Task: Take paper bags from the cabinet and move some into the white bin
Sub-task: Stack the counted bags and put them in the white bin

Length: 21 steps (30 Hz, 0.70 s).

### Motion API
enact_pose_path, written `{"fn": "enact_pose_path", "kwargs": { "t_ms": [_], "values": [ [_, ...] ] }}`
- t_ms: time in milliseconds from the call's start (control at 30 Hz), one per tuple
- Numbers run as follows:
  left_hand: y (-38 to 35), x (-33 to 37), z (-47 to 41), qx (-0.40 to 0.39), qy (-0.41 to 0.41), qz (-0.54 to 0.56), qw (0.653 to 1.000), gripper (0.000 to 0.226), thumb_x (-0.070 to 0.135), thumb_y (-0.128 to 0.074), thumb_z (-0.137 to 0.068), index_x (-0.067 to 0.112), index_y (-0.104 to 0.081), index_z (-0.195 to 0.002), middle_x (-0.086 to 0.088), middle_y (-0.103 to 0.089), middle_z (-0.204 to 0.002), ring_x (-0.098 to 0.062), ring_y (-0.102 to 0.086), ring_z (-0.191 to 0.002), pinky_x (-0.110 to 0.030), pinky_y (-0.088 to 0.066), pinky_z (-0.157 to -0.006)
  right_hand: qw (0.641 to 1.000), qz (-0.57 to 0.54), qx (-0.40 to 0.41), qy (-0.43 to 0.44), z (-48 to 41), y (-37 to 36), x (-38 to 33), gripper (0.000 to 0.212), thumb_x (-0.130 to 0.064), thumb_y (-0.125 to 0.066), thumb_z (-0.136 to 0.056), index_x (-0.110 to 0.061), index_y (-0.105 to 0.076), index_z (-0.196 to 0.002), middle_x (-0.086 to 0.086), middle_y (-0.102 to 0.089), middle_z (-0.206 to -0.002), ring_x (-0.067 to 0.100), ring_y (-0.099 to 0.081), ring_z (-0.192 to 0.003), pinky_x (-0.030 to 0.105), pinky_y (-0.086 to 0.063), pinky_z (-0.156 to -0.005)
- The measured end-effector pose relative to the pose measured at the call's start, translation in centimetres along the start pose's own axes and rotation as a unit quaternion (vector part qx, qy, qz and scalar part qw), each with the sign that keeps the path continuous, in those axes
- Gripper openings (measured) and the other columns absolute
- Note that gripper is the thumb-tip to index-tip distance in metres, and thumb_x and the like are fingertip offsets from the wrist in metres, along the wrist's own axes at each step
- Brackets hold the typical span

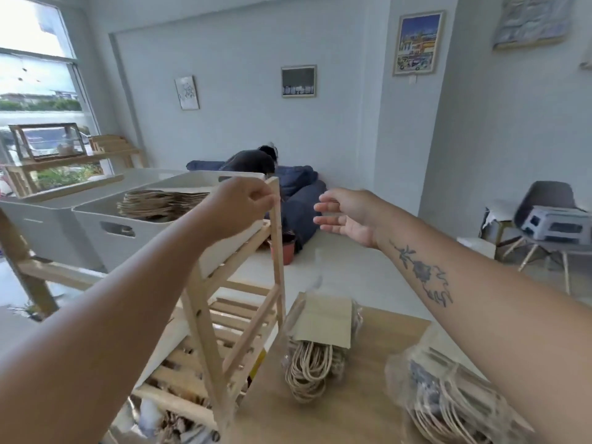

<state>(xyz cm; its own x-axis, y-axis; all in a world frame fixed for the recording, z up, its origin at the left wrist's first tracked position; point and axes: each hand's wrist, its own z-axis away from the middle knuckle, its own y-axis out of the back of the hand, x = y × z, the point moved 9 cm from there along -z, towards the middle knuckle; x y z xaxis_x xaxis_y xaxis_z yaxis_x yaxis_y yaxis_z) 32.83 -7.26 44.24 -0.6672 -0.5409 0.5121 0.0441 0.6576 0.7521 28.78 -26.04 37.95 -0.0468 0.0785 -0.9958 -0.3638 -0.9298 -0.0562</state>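
A white bin (105,216) stands on the top level of a wooden rack (277,238), with a stack of brown paper bags (160,203) lying in it. My left hand (243,203) grips the top of the rack's upright post beside the bin. To the right of the post, my right hand (347,216) hovers in the air, fingers spread and empty. On the wooden table (339,408) below lie a bundle of paper bags with twine handles (320,334) and a second bundle in clear plastic wrap (448,398).
A second white bin (41,219) sits left of the first. A person lies on dark beanbags (298,193) by the far wall. A small red pot (285,251) stands on the floor. At right, a grey chair (544,200) holds a step stool.
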Motion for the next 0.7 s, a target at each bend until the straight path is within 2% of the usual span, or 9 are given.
{"fn": "enact_pose_path", "kwargs": {
  "t_ms": [67,200,300,367,433,500,567,633,700],
  "values": [
    [-3.5,1.1,1.2,-0.021,0.01,0.014,1.0,0.014,0.029,-0.062,-0.095,0.022,-0.069,-0.085,-0.001,-0.068,-0.084,-0.022,-0.066,-0.083,-0.038,-0.055,-0.079,1.0,0.016,0.004,-0.023,1.5,2.9,2.5,0.024,-0.018,-0.049,-0.099,-0.005,-0.058,-0.117,0.007,-0.065,-0.094,0.026,-0.065,-0.084,0.033,-0.054,-0.073],
    [-10.5,2.3,3.6,-0.071,0.044,0.028,0.996,0.014,0.031,-0.061,-0.095,0.022,-0.07,-0.088,0.0,-0.069,-0.085,-0.021,-0.067,-0.084,-0.043,-0.058,-0.083,0.997,0.021,0.029,-0.068,4.4,8.6,7.6,0.015,-0.017,-0.049,-0.099,-0.009,-0.057,-0.108,0.006,-0.065,-0.099,0.028,-0.064,-0.089,0.039,-0.053,-0.091],
    [-15.3,3.0,5.5,-0.103,0.066,0.063,0.991,0.016,0.032,-0.06,-0.096,0.019,-0.069,-0.095,-0.001,-0.07,-0.087,-0.019,-0.069,-0.084,-0.045,-0.058,-0.084,0.993,0.005,0.077,-0.085,6.3,12.4,11.6,0.019,-0.018,-0.048,-0.099,-0.008,-0.057,-0.112,0.007,-0.064,-0.1,0.025,-0.063,-0.082,0.036,-0.053,-0.082],
    [-19.0,3.4,7.4,-0.13,0.083,0.103,0.983,0.014,0.035,-0.06,-0.096,0.024,-0.068,-0.096,0.004,-0.07,-0.09,-0.014,-0.07,-0.083,-0.043,-0.059,-0.083,0.988,0.007,0.12,-0.094,8.0,15.0,14.9,0.022,-0.02,-0.048,-0.098,-0.009,-0.058,-0.114,0.006,-0.065,-0.101,0.023,-0.063,-0.079,0.034,-0.053,-0.075],
    [-22.5,3.7,9.3,-0.146,0.1,0.132,0.975,0.013,0.04,-0.061,-0.094,0.03,-0.069,-0.093,0.009,-0.072,-0.088,-0.013,-0.07,-0.084,-0.04,-0.059,-0.083,0.982,0.019,0.156,-0.1,9.8,17.1,18.2,0.016,-0.02,-0.048,-0.097,-0.013,-0.06,-0.105,0.005,-0.067,-0.1,0.02,-0.063,-0.076,0.035,-0.054,-0.076],
    [-25.8,4.0,11.1,-0.161,0.106,0.142,0.971,0.013,0.037,-0.063,-0.094,0.028,-0.071,-0.097,0.01,-0.071,-0.093,-0.012,-0.068,-0.088,-0.035,-0.056,-0.085,0.976,0.034,0.186,-0.105,11.7,18.7,21.0,0.015,-0.02,-0.047,-0.098,-0.016,-0.061,-0.095,0.004,-0.069,-0.099,0.019,-0.064,-0.079,0.039,-0.056,-0.083],
    [-29.0,4.3,12.5,-0.183,0.093,0.136,0.969,0.018,0.031,-0.065,-0.093,0.02,-0.071,-0.106,0.006,-0.07,-0.1,-0.008,-0.063,-0.086,-0.027,-0.051,-0.08,0.97,0.052,0.215,-0.106,13.7,19.9,22.7,0.018,-0.019,-0.046,-0.098,-0.015,-0.061,-0.09,0.007,-0.069,-0.097,0.019,-0.063,-0.081,0.038,-0.056,-0.083],
    [-31.9,4.7,13.6,-0.215,0.071,0.133,0.965,0.022,0.032,-0.069,-0.09,0.02,-0.069,-0.109,0.007,-0.069,-0.1,-0.006,-0.062,-0.085,-0.024,-0.049,-0.075,0.964,0.058,0.244,-0.093,15.5,21.1,23.7,0.019,-0.017,-0.045,-0.099,-0.015,-0.062,-0.09,0.007,-0.069,-0.094,0.018,-0.063,-0.078,0.034,-0.056,-0.076],
    [-34.5,5.6,14.5,-0.25,0.034,0.123,0.96,0.028,0.034,-0.071,-0.088,0.024,-0.066,-0.114,0.01,-0.066,-0.107,-0.008,-0.061,-0.096,-0.024,-0.045,-0.081,0.954,0.093,0.276,-0.076,17.2,22.5,24.0,0.02,-0.017,-0.045,-0.099,-0.019,-0.063,-0.092,0.002,-0.07,-0.092,0.016,-0.065,-0.076,0.032,-0.056,-0.075]
  ]
}}
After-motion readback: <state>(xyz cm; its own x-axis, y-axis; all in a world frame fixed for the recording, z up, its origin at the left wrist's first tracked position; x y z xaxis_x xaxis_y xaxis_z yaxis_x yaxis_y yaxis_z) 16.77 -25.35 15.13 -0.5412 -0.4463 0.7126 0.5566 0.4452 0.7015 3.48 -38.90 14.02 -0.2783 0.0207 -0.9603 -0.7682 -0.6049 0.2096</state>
